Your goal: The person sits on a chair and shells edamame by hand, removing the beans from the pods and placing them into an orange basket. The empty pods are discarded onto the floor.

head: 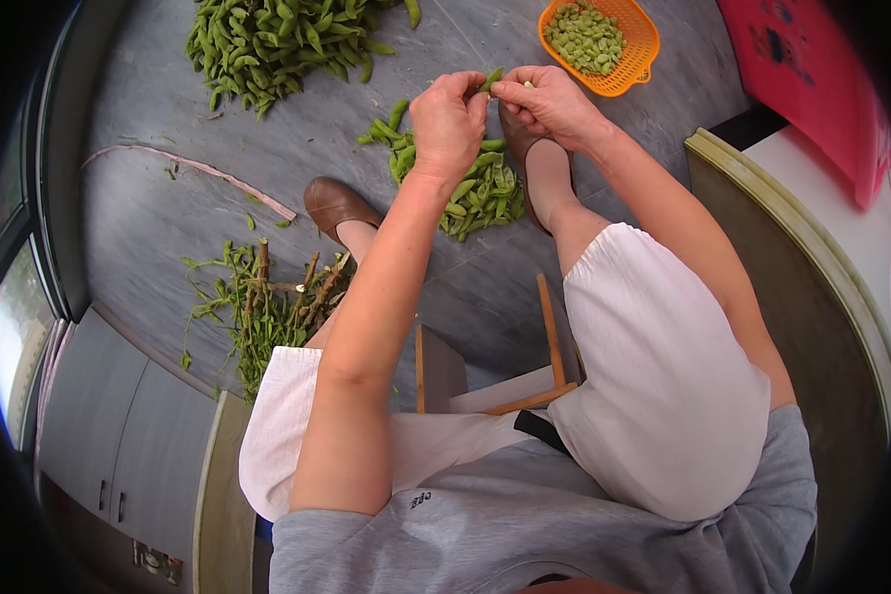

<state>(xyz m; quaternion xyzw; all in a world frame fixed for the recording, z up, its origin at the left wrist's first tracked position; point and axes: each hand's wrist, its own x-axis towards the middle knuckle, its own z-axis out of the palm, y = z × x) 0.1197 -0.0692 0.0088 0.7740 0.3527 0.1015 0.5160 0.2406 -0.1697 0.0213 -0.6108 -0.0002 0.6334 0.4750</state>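
A green soybean pod (494,77) is pinched between the fingertips of both hands, above the floor. My left hand (449,126) grips its near-left end, and my right hand (551,105) holds the other end. A pale shelled bean (529,85) shows at the right hand's fingers; how it is held cannot be told. Under and beside my left hand lies a heap of split-looking green pods (482,197), partly hidden by the hand. Right of the hands stands an orange plastic colander basket (642,48) with shelled green beans (585,38) in it.
A large pile of plump pods (282,44) lies on the grey floor (156,208). Bare stalks with leaves (267,308) lie at left, near a pinkish cord (208,174). A brown shoe (334,202) and a small stool (442,371) are close by. Cabinets (126,431) stand at left.
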